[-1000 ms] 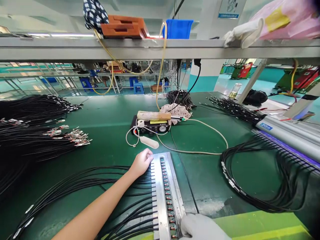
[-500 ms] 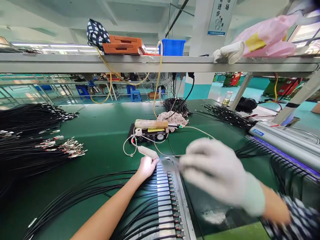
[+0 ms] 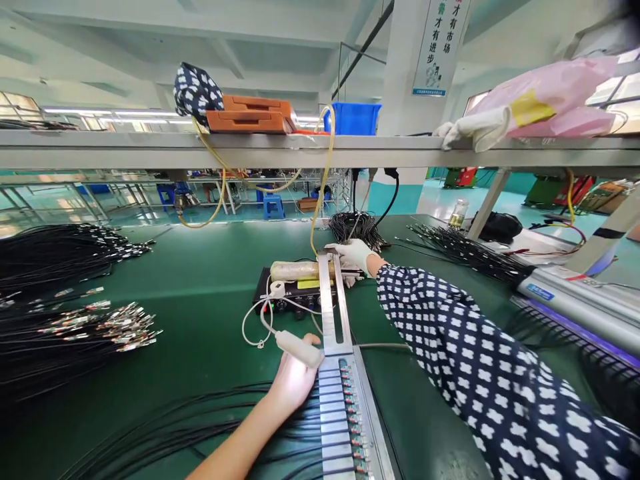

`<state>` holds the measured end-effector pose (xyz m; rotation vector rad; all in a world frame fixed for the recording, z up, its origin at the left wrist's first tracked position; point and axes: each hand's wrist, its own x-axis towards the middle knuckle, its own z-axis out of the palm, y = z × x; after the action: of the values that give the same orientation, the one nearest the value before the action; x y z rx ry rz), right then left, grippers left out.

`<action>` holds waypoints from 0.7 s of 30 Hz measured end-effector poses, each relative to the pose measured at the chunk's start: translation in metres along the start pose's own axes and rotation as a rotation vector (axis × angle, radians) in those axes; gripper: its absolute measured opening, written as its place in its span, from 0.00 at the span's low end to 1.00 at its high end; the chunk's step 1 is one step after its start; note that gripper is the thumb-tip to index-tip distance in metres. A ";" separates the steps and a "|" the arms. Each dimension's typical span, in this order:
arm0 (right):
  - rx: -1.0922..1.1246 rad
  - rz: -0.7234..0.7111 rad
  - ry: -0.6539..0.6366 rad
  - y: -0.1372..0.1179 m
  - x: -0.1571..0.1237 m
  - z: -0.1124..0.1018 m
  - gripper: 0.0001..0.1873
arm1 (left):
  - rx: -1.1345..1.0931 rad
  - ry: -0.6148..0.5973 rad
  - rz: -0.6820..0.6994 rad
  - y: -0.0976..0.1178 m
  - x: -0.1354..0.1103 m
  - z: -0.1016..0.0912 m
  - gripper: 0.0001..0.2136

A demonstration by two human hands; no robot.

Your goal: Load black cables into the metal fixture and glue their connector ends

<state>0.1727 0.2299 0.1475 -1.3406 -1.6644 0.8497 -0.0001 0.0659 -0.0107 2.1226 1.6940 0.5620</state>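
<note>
My bare left hand (image 3: 291,381) lies palm down on a row of black cables (image 3: 200,427) where they enter a long metal fixture (image 3: 345,427) holding several small connectors. Its fingertips touch a white oblong switch (image 3: 299,348) on a thin cord. My right hand (image 3: 353,255), in a white glove with a dotted sleeve behind it, reaches far forward. It grips the far end of a narrow slotted metal bar (image 3: 332,300) that extends away from the fixture's top end. Under that hand sits a small black controller box (image 3: 295,293) with a tan cylinder (image 3: 295,270) on it.
Bundles of black cables with metal terminals (image 3: 115,327) lie at the left, and more cables (image 3: 460,250) at the back right. A grey machine with a violet light strip (image 3: 585,310) runs along the right. An overhead shelf (image 3: 150,150) carries orange trays, a blue bin and a pink bag.
My right hand has swung from the near end of the fixture up and forward, carrying the slotted metal bar off the connectors. My left hand has stayed on the cables. The view has tilted upward.
</note>
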 end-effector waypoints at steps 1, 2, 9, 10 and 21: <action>0.017 0.016 -0.019 0.008 -0.009 -0.004 0.17 | 0.017 -0.036 0.014 -0.004 -0.007 -0.010 0.16; 0.032 0.032 -0.045 0.017 -0.021 -0.008 0.17 | 0.037 -0.082 0.027 -0.010 -0.015 -0.022 0.18; 0.149 0.150 -0.170 0.099 -0.177 -0.020 0.22 | 0.270 -0.321 -0.077 -0.071 -0.082 -0.110 0.42; 0.159 0.153 -0.171 0.109 -0.197 -0.016 0.25 | 0.288 -0.347 -0.076 -0.074 -0.086 -0.115 0.38; 0.011 -0.019 -0.121 0.135 -0.271 0.011 0.17 | 0.298 -0.506 -0.008 -0.062 -0.094 -0.113 0.16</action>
<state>0.2475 -0.0079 -0.0251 -1.2866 -1.7600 0.9437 -0.1293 -0.0087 0.0465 2.2026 1.5566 -0.2373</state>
